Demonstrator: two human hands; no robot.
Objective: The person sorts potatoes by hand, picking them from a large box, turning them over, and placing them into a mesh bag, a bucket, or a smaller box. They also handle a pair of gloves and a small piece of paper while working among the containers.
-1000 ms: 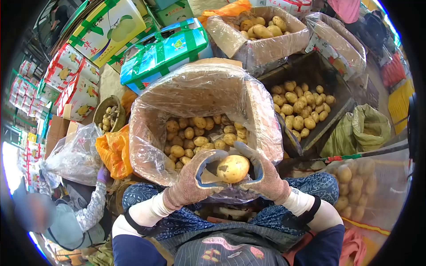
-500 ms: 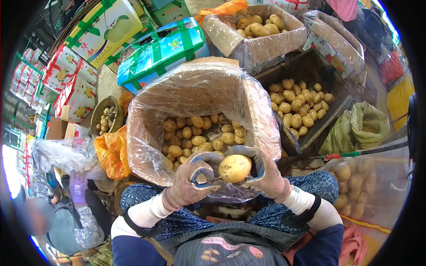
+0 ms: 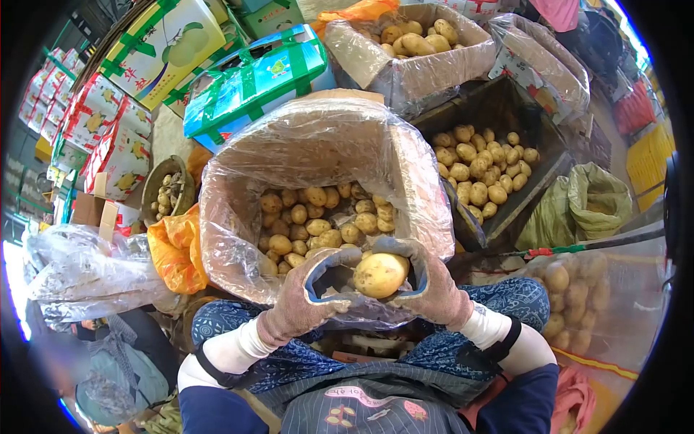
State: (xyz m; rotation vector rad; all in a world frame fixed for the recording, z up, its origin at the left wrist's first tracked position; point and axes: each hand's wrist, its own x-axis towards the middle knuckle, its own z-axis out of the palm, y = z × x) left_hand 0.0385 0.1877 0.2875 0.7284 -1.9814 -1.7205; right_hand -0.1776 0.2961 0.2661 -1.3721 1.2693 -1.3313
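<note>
A large yellow potato (image 3: 381,275) is held over the near edge of a plastic-lined cardboard box (image 3: 217,217). My right hand (image 3: 430,286), in a brown and blue glove, grips it from the right side. On the left, my left hand (image 3: 307,289), gloved alike, curves open beside the potato with a gap between thumb and fingers. Many smaller potatoes (image 3: 318,226) lie in the box beyond my hands.
A dark crate (image 3: 528,195) of potatoes stands at right, beside a green sack (image 3: 596,202). Another box (image 3: 434,72) of potatoes is behind. An orange bag (image 3: 176,249) and a basket (image 3: 189,192) sit left. A co-worker (image 3: 119,376) is at lower left.
My left hand's thumb and fingers have spread wider apart. The co-worker's purple-gloved hand has gone from view, and the clear plastic at left has shifted.
</note>
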